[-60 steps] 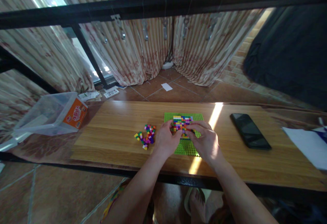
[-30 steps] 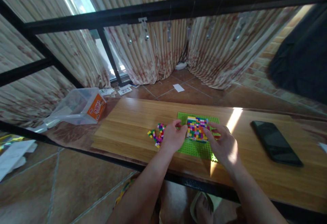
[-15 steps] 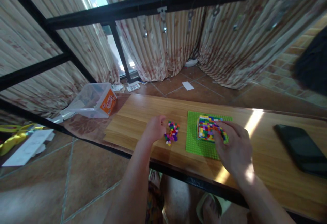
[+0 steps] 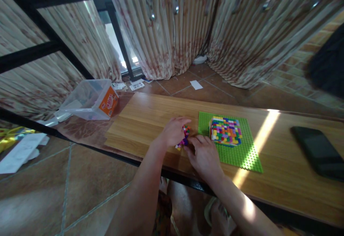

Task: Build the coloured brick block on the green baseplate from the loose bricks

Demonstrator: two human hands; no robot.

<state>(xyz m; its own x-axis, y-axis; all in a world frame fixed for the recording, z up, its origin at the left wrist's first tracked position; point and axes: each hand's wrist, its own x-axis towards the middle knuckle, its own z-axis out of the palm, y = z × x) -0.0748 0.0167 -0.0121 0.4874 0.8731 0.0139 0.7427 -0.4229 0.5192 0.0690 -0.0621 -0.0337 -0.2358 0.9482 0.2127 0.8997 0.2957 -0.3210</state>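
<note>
A small pile of loose coloured toy bricks (image 4: 185,132) lies on the wooden table top. Over the pile's left side is my left hand (image 4: 174,132), a finger stretched to the right above it and the other fingertips hidden. My right hand (image 4: 206,156) reaches in from the right, fingers bent and the thumb a little apart from them at the pile's edge; no brick shows in it. A block of multicoloured toy bricks (image 4: 226,131) stands on a green studded baseplate (image 4: 248,150), untouched by either hand.
A black phone (image 4: 317,151) lies on the right of the wooden table (image 4: 150,110). At the left end stands a clear plastic box (image 4: 88,99) with an orange label. Black metal bars (image 4: 67,58) cross the upper left, before the curtains (image 4: 166,46).
My right hand has let go of the brick block and moved left to the loose bricks. My left hand has shifted right, over the pile. The view has tilted down slightly.
</note>
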